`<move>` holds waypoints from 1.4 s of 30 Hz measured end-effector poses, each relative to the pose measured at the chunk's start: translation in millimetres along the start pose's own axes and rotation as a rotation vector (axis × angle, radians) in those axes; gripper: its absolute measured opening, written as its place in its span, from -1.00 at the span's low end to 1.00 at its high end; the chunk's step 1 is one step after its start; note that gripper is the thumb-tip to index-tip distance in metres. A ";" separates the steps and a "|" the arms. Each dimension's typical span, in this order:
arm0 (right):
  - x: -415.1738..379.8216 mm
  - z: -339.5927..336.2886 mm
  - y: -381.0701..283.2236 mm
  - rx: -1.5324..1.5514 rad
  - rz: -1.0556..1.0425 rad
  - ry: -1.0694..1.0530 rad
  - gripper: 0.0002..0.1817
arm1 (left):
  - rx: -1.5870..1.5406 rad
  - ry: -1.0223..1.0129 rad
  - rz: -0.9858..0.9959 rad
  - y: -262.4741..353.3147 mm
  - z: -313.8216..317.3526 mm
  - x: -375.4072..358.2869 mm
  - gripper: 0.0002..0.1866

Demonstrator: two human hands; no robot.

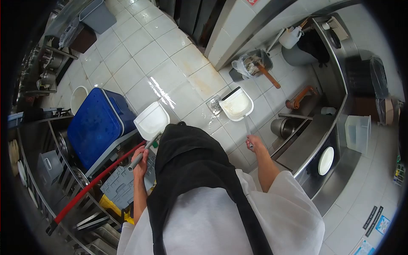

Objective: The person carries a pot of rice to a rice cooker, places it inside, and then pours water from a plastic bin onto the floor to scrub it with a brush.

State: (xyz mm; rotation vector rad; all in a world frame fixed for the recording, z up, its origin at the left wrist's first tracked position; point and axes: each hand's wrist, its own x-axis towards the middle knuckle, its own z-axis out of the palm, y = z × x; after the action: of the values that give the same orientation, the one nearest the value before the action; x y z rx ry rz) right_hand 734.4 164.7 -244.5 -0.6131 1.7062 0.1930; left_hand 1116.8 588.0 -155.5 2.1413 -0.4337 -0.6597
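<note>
My left hand [140, 160] is closed around the grey handle of a white dustpan [153, 120] and also around a long red pole [98, 178], which slants down to the lower left. My right hand [255, 143] grips the grey handle of a second white dustpan [236, 106]. This pan has a dark front edge and hangs or rests beside the round floor drain [216, 106]; which of the two I cannot tell. Some pale liquid or residue shows inside it.
A blue cooler [95, 125] and metal shelving stand at the left. A lined bin [238, 75] is near the doorway wall. At the right runs a steel counter [314, 144] with a white plate [326, 161]. The tiled floor [148, 55] looks wet.
</note>
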 end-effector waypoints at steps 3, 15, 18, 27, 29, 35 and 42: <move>17.4 0.1 12.1 -0.107 -0.088 0.067 -0.81 | 0.020 -0.023 0.066 3.6 12.1 -12.8 -0.75; 45.3 25.0 75.3 -0.376 -0.390 0.351 -0.82 | 0.049 -0.072 0.108 56.3 38.6 -48.7 -0.68; 60.8 32.2 110.4 -0.469 -0.511 0.474 -0.76 | 0.035 -0.059 0.122 70.9 50.8 -55.6 -0.76; 0.1 35.6 129.7 -0.418 -0.613 0.422 -0.41 | 0.137 -0.138 0.245 88.8 59.2 -40.6 -0.78; -0.7 36.1 139.7 -0.431 -0.572 0.409 -0.37 | 0.175 -0.131 0.262 92.5 58.4 -33.1 -0.78; 2.3 39.8 122.3 -0.473 -0.592 0.417 -0.38 | 0.176 -0.139 0.280 91.8 59.1 -34.7 -0.79; -11.9 50.5 75.0 -0.451 -0.555 0.370 -0.35 | 0.171 -0.098 0.294 96.5 57.7 -13.7 -0.81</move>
State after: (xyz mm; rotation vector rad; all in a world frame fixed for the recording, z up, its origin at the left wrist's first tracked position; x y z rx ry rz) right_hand 742.0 254.2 -260.2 -1.5055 1.7778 0.0660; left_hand 1064.3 502.0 -103.7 2.1502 -0.8661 -0.5768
